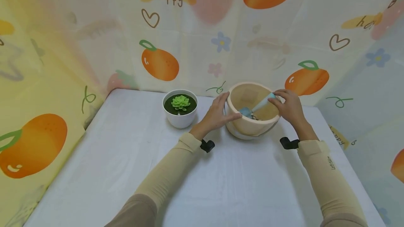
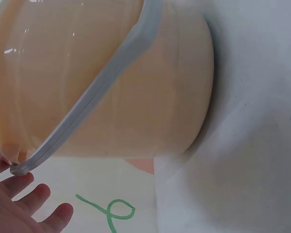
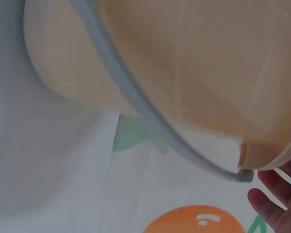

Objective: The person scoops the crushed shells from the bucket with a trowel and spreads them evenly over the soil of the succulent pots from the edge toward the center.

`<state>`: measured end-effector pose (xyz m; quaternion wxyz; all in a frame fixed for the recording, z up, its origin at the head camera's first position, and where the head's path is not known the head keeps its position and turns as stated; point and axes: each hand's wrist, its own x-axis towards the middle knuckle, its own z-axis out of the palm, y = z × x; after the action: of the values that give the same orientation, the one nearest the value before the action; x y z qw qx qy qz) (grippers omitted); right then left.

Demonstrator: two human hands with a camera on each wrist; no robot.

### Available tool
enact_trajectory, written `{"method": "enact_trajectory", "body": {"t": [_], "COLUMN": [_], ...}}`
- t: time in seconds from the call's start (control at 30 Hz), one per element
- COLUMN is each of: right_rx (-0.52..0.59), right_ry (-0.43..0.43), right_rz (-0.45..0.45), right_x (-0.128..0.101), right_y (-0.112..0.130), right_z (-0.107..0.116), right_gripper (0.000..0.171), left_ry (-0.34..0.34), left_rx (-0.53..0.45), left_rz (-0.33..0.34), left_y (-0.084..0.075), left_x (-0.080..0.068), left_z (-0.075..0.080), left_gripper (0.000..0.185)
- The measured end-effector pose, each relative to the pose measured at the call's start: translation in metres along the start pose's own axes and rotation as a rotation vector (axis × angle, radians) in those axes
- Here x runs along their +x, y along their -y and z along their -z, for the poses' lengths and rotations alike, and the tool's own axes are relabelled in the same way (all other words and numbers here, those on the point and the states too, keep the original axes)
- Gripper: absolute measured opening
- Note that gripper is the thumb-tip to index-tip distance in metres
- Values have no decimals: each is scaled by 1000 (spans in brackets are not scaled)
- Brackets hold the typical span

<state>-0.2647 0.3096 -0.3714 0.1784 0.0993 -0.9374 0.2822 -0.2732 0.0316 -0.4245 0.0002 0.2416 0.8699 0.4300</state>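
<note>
A cream bucket (image 1: 252, 127) with a grey carrying handle (image 2: 94, 92) stands at the back right of the white table. My left hand (image 1: 217, 114) holds its left rim, thumb over the front edge and fingers along the outer side. Inside the bucket leans a light blue toy shovel (image 1: 261, 105), blade down among small things too unclear to name. My right hand (image 1: 289, 107) pinches the top of the shovel's handle at the right rim. In the right wrist view the fingers (image 3: 266, 201) show beside the rim, while the shovel is hidden behind the bucket wall.
Left of the bucket stands a white pot (image 1: 180, 120) with a green succulent (image 1: 181, 102) in dark soil. A white cloth covers the table (image 1: 240, 185). Fruit-printed curtains (image 1: 195, 45) hang close behind it and at both sides.
</note>
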Motion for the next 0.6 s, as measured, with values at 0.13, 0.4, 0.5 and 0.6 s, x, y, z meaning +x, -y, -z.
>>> {"method": "enact_trajectory", "body": {"t": [0.13,0.4,0.5,0.6], "right_rx": [1,62,100,120], "right_ry": [-9,84,116,162], "right_rz": [14,-61,-84,-116], "right_x": [3,9,13,17], "right_y": [11,26,29,34], "right_z": [0,-9,-15,-20], "right_gripper": [32,41,40,37], "left_ry": [-14,-10,-15,-20], "left_rx": [-3,-63,-83,-111], "left_rz": [-14,41,54,62], "left_y": [-3,-5,-4,-6], "left_x": [3,7,8,7], "left_z": [1,-2,-5,-8], "left_gripper": [101,109,109,109]}}
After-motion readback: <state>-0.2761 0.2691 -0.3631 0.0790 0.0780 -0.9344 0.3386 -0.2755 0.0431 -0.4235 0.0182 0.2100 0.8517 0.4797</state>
